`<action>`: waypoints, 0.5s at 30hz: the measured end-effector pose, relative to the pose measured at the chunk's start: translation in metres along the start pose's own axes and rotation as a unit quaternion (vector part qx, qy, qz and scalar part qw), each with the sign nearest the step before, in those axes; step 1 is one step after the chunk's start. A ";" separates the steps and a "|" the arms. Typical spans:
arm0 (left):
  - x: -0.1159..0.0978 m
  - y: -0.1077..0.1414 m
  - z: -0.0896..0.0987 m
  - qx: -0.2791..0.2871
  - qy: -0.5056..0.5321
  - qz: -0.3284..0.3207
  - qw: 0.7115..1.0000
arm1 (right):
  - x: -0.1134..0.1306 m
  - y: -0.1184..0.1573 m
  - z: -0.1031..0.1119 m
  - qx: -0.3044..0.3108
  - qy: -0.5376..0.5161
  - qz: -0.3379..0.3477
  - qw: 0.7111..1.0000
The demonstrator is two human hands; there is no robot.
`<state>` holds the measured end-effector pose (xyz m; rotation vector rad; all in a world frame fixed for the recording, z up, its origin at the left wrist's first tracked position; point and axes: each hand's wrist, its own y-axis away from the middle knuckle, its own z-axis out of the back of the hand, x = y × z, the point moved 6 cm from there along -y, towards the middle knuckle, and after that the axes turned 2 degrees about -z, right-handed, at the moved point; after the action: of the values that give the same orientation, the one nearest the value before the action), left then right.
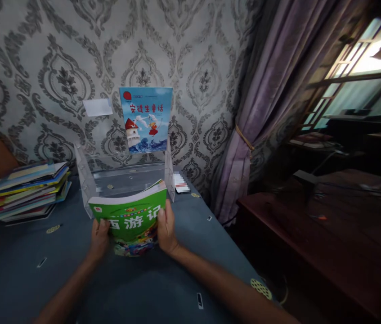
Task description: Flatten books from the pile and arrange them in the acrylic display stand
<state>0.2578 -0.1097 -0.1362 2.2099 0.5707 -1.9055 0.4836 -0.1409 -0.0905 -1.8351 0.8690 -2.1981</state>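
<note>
Wall (193,54) in grey damask paper across the far side. Surface (136,292) below it, blue-grey, marked with yellow dotted patches. Dark red table (288,234) to the right, in shadow. Purple curtain (271,99) far right of the surface, gathered by a tie (244,138).

Clear rack (84,180) on the surface, near the wall, side panels upright. Stack of books (35,189) at left, edges uneven. Green 西游记 paperback (136,225) held up in front of the rack, its near side, cover facing the viewer, pages bowed. Blue 安徒生童话 book (146,121) upright at the far side of the rack, cover showing; its support cannot be made out.

Left hand (99,236) and right hand (167,227) grasp the paperback by opposite sides, thumbs on the cover, other fingers mostly hidden. White slip (97,107) left of the blue book. Partly blurred card (181,182) just right of the rack.
</note>
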 end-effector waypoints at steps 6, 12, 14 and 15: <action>-0.008 0.002 0.002 -0.008 -0.042 -0.005 0.999 | 0.001 0.001 0.003 0.009 -0.026 0.018 0.999; -0.023 0.000 0.008 -0.016 -0.104 -0.038 0.994 | 0.003 -0.004 0.008 0.026 -0.040 0.038 0.998; -0.034 0.000 0.010 -0.024 -0.143 -0.041 0.989 | 0.004 -0.008 0.011 0.041 -0.022 0.041 0.998; -0.041 0.001 0.010 -0.035 -0.167 -0.042 0.984 | 0.005 -0.011 0.012 0.051 -0.006 0.043 0.998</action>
<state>0.2441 -0.1216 -0.0982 1.7942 0.6679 -2.1979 0.4963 -0.1382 -0.0800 -1.7299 0.8017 -2.1357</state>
